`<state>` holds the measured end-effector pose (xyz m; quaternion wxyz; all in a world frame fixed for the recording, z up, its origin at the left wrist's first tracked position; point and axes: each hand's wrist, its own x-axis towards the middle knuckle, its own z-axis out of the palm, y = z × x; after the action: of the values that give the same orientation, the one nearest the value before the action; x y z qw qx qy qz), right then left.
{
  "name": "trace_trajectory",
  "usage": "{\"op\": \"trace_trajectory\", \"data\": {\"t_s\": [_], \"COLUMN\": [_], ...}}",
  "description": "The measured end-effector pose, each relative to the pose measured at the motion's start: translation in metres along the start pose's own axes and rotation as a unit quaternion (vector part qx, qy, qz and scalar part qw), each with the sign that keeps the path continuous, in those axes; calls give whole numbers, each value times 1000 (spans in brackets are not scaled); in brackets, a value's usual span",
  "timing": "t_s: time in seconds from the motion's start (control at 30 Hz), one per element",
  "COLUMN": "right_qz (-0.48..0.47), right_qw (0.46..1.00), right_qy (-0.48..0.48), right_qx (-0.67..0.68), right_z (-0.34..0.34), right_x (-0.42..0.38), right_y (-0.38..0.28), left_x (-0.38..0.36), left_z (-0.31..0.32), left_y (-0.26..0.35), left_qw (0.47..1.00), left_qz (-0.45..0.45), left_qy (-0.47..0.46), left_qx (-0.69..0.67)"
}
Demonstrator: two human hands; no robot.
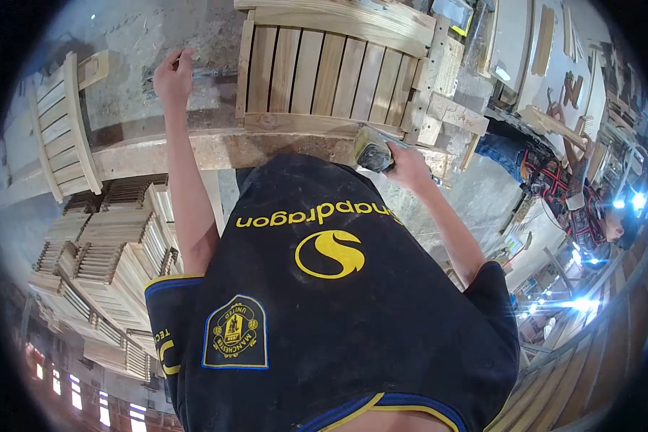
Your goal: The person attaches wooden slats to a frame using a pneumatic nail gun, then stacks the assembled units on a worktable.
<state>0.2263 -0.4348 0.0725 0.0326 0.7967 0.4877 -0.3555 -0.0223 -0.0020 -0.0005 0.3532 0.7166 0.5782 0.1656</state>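
Note:
My left hand (173, 78) is raised over the grey bench top at the upper left, its fingers loosely curled, with thumb and forefinger slightly apart and nothing visible between them. At the near edge of a slatted wooden panel, my right hand (408, 167) grips a worn, boxy, sander-like hand tool (373, 150). The panel (331, 72) lies in front of me, its pale slats set side by side within a wooden frame. The tool overlaps the panel's lower right corner in this view. My palm hides part of its grip.
Another slatted piece (68, 126) stands at the left. Stacks of slatted wooden parts (115, 245) fill the lower left. Loose boards (453, 115) lie right of the panel. A person in a checked shirt (554, 187) works at the far right beside a pale table (554, 72) holding wood pieces.

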Motion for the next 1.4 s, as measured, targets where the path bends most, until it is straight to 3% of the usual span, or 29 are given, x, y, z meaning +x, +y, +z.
{"op": "trace_trajectory", "data": {"t_s": [0.3, 0.43, 0.5, 0.73, 0.8, 0.83, 0.87, 0.9, 0.93, 0.97, 1.0, 1.03, 1.07, 1.1, 1.13, 1.17, 1.2, 1.23, 1.27, 1.33, 1.37, 1.4], "right_qz": [54, 79, 86, 104, 137, 162, 229, 146, 220, 300, 326, 314, 361, 383, 377, 324, 246, 232, 199, 108, 122, 123], "right_qw": [998, 997, 996, 994, 989, 982, 960, 933, 881, 808, 762, 760, 882, 906, 904, 872, 794, 705, 590, 442, 360, 209], "right_qy": [16, 12, 5, -3, 15, 45, 64, 148, 111, 88, 62, 79, 131, 174, 197, 337, 454, 410, 332, 241, 207, 206], "right_qx": [19, 9, 19, 27, 60, 91, 151, 293, 404, 499, 557, 564, 272, -47, -41, 145, 321, 530, 708, 857, 901, 948], "right_z": [-9, -6, -11, -6, -10, -17, -19, 11, -13, -39, -43, -42, -42, -44, -52, -64, -81, -111, -140, -128, -131, -151], "right_x": [-25, -30, -31, -38, -50, -46, -47, -41, -35, -27, -21, -17, -2, 16, 42, 78, 116, 149, 175, 268, 302, 327], "right_y": [42, 61, 58, 66, 67, 69, 77, 123, 125, 127, 144, 149, 158, 166, 165, 157, 145, 119, 99, 124, 134, 139], "left_x": [-4, 1, -2, -2, -8, -1, 4, 13, 19, 24, 45, 65, 82, 97, 111, 123, 116, 164, 170, 184, 184, 177], "left_z": [-1, 5, 2, 6, 2, -5, -32, -52, -70, -95, -86, -72, -47, -15, 27, 67, 90, 154, 177, 202, 175, 138], "left_y": [7, -7, 0, -8, -2, -20, -13, -6, 37, 95, 120, 140, 146, 141, 138, 153, 192, 157, 194, 271, 307, 333], "left_qw": [999, 997, 996, 997, 1000, 983, 904, 793, 654, 628, 605, 576, 716, 825, 871, 883, 883, 712, 724, 700, 662, 638], "left_qz": [0, 45, -23, -11, -30, 48, 134, 262, 274, 133, 89, 45, 47, 53, -54, -149, -159, -283, -293, -278, -204, -119], "left_qy": [12, 22, 1, 11, 5, -100, -285, -409, -471, -551, -619, -685, -622, -537, -488, -424, -392, -527, -462, -354, -369, -385], "left_qx": [-48, -56, -88, -73, -5, 145, 291, 368, 525, 533, 493, 444, 313, 164, 20, -133, -201, -367, -420, -554, -620, -656]}}
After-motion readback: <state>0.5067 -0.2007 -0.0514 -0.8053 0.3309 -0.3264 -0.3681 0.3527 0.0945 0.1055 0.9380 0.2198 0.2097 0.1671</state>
